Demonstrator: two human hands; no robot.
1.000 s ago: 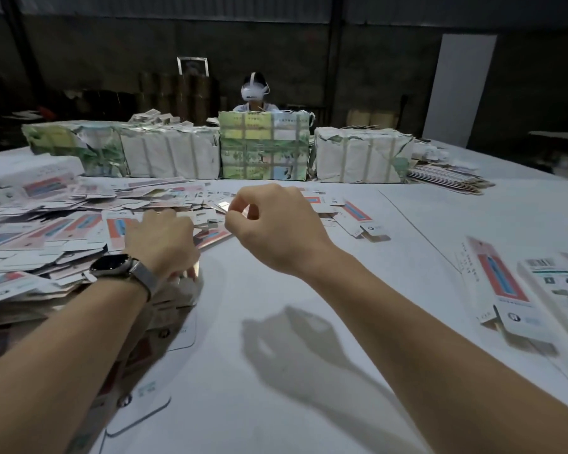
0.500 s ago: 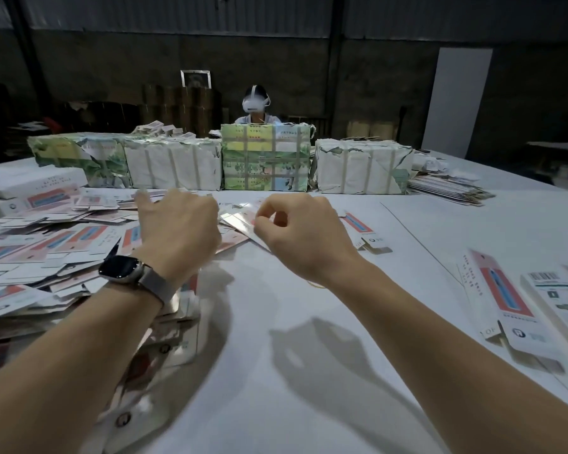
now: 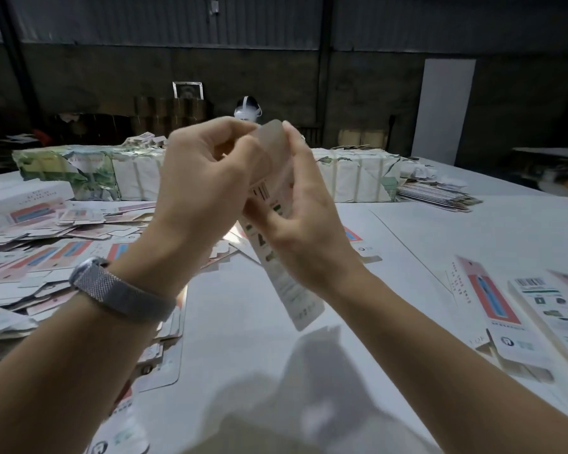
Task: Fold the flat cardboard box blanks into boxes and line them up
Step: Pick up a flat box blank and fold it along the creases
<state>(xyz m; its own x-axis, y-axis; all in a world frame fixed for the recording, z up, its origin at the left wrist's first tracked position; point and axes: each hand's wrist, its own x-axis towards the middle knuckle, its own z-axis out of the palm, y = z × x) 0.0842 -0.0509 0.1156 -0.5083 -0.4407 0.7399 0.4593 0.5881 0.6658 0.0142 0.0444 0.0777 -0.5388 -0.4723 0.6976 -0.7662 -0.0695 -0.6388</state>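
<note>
While both hands hover above the table (image 3: 243,339), box blank (image 3: 289,290) pinched between left hand (image 3: 197,188) and right hand (image 3: 304,211), fingers curled round its top, lower end hanging free

White blank (image 3: 287,290), black barcode; red-blue blanks (image 3: 51,257); silver mesh watchband (image 3: 118,294); white table (image 3: 456,231).

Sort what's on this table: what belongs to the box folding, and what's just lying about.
Job:
- box blank, held up in left hand and right hand
- pile of flat blanks
- folded boxes at right

Lying about:
- wrapped bundles
- stack of sheets
</note>
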